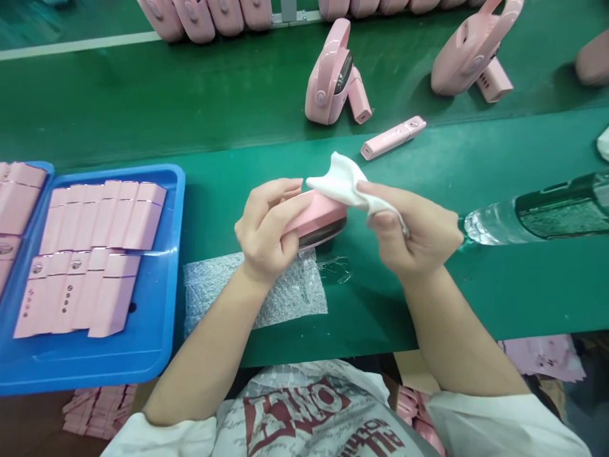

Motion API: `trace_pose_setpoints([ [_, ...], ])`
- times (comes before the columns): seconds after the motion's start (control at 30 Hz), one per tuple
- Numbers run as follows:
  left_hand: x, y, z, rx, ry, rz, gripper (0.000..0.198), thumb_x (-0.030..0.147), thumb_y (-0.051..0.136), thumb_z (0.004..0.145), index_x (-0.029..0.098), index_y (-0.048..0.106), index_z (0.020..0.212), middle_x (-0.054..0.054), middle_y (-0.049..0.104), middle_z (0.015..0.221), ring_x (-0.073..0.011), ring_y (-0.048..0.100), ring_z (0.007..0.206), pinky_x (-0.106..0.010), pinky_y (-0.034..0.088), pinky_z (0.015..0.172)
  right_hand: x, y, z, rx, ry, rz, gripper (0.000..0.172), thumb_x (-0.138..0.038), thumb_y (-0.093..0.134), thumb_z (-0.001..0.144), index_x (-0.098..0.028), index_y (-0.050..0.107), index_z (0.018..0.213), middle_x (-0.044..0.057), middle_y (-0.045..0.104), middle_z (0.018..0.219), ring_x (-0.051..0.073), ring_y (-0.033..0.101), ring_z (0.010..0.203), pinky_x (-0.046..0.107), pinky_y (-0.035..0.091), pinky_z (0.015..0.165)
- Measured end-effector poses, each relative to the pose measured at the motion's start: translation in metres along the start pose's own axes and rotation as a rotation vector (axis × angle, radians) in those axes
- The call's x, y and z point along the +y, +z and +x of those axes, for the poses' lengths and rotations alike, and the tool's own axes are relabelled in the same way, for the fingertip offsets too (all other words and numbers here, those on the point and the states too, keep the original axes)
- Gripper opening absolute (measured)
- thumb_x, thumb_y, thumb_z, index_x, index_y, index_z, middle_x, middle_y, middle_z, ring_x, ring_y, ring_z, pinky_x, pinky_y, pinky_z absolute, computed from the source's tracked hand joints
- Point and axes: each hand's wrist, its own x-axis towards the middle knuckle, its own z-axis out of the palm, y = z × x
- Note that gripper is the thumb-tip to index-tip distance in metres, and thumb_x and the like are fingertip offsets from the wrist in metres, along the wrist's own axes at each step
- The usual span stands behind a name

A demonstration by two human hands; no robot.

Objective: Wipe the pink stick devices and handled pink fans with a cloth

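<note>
My left hand (272,230) grips a pink device (318,214) with a dark glossy face, held above the green table. A white cloth (343,181) is pinched in my right hand (412,230), its bunched end resting on the device's upper side. Beneath my left hand and forearm lies a sheet of bubble wrap (304,289). Beyond the cloth, a slim pink stick-shaped piece (392,138) lies on the table.
At left, a blue tray (177,273) holds several pink sticks, beside another tray. A clear bottle (537,209) lies right of my right hand. Pink handled devices (328,82) stand further back, with more along the far edge. Boxes of pink parts sit below the table.
</note>
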Motion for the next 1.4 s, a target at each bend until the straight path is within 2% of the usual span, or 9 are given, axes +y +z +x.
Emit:
trace_pose_setpoints([
  [0.17, 0.002, 0.002, -0.002, 0.058, -0.030, 0.021, 0.025, 0.007, 0.048, 0.085, 0.025, 0.062, 0.096, -0.002, 0.071, 0.090, -0.0150, 0.070, 0.086, -0.027, 0.061, 0.071, -0.006, 0.011, 0.003, -0.195, -0.149, -0.019, 0.035, -0.037, 0.041, 0.099, -0.023, 0.071, 0.111, 0.004, 0.075, 0.101, 0.023, 0.070, 0.103, 0.037, 0.060, 0.092],
  [0.4, 0.011, 0.007, -0.005, 0.070, 0.040, -0.067, 0.023, 0.002, 0.049, 0.078, 0.019, 0.061, 0.087, 0.002, 0.067, 0.073, -0.0165, 0.073, 0.077, -0.030, 0.065, 0.071, -0.001, 0.010, -0.001, -0.106, -0.032, -0.097, 0.032, -0.027, 0.045, 0.098, -0.026, 0.065, 0.123, 0.002, 0.072, 0.114, 0.024, 0.069, 0.108, 0.035, 0.059, 0.096],
  [0.5, 0.012, 0.007, -0.005, 0.078, -0.028, -0.038, 0.019, 0.004, 0.054, 0.078, 0.021, 0.062, 0.084, 0.002, 0.070, 0.075, -0.0160, 0.073, 0.076, -0.028, 0.064, 0.071, -0.002, 0.014, -0.003, -0.169, -0.168, -0.030, 0.034, -0.029, 0.045, 0.098, -0.026, 0.063, 0.126, 0.002, 0.073, 0.113, 0.025, 0.067, 0.112, 0.042, 0.057, 0.100],
  [0.57, 0.010, 0.006, -0.005, 0.079, -0.059, -0.018, 0.022, 0.002, 0.054, 0.077, 0.020, 0.064, 0.086, 0.000, 0.071, 0.077, -0.0176, 0.073, 0.079, -0.029, 0.064, 0.071, -0.002, 0.015, -0.003, -0.109, -0.279, -0.007, 0.038, -0.024, 0.050, 0.095, -0.024, 0.059, 0.132, 0.003, 0.073, 0.111, 0.023, 0.068, 0.110, 0.041, 0.058, 0.100],
  [0.7, 0.007, 0.007, -0.006, 0.107, -0.030, -0.025, 0.033, -0.001, 0.047, 0.074, 0.020, 0.064, 0.092, 0.001, 0.069, 0.075, -0.0197, 0.074, 0.079, -0.031, 0.064, 0.067, 0.000, 0.015, -0.004, 0.018, -0.242, -0.020, 0.047, -0.011, 0.054, 0.091, -0.021, 0.056, 0.137, 0.005, 0.073, 0.112, 0.022, 0.068, 0.109, 0.032, 0.060, 0.094],
  [0.87, 0.010, 0.009, -0.004, 0.122, -0.031, 0.000, 0.024, 0.000, 0.053, 0.075, 0.021, 0.062, 0.084, -0.001, 0.069, 0.071, -0.0191, 0.074, 0.075, -0.029, 0.064, 0.066, -0.007, 0.016, -0.005, -0.026, -0.250, 0.073, 0.045, -0.014, 0.056, 0.091, -0.019, 0.057, 0.136, 0.007, 0.074, 0.109, 0.023, 0.069, 0.109, 0.035, 0.056, 0.101],
  [0.97, 0.011, 0.008, -0.005, 0.108, -0.002, 0.024, 0.027, -0.002, 0.050, 0.072, 0.018, 0.062, 0.086, -0.001, 0.068, 0.071, -0.0206, 0.074, 0.074, -0.030, 0.064, 0.064, -0.010, 0.015, -0.004, 0.028, -0.169, -0.069, 0.044, -0.010, 0.055, 0.090, -0.021, 0.060, 0.132, 0.004, 0.074, 0.108, 0.020, 0.070, 0.103, 0.028, 0.059, 0.093],
  [1.27, 0.011, 0.008, -0.005, 0.102, -0.035, 0.000, 0.028, -0.001, 0.048, 0.075, 0.020, 0.063, 0.085, 0.001, 0.068, 0.071, -0.0184, 0.073, 0.075, -0.029, 0.064, 0.065, -0.009, 0.014, -0.003, 0.070, -0.193, -0.192, 0.038, -0.013, 0.053, 0.092, -0.023, 0.062, 0.128, 0.003, 0.076, 0.100, 0.018, 0.072, 0.098, 0.027, 0.061, 0.089],
  [1.4, 0.012, 0.008, -0.005, 0.128, -0.016, 0.031, 0.022, 0.003, 0.053, 0.078, 0.021, 0.062, 0.086, 0.001, 0.070, 0.073, -0.0180, 0.073, 0.074, -0.030, 0.065, 0.066, -0.009, 0.014, -0.003, -0.013, -0.216, -0.056, 0.038, -0.019, 0.051, 0.094, -0.025, 0.059, 0.130, 0.000, 0.075, 0.104, 0.021, 0.071, 0.104, 0.035, 0.060, 0.095],
])
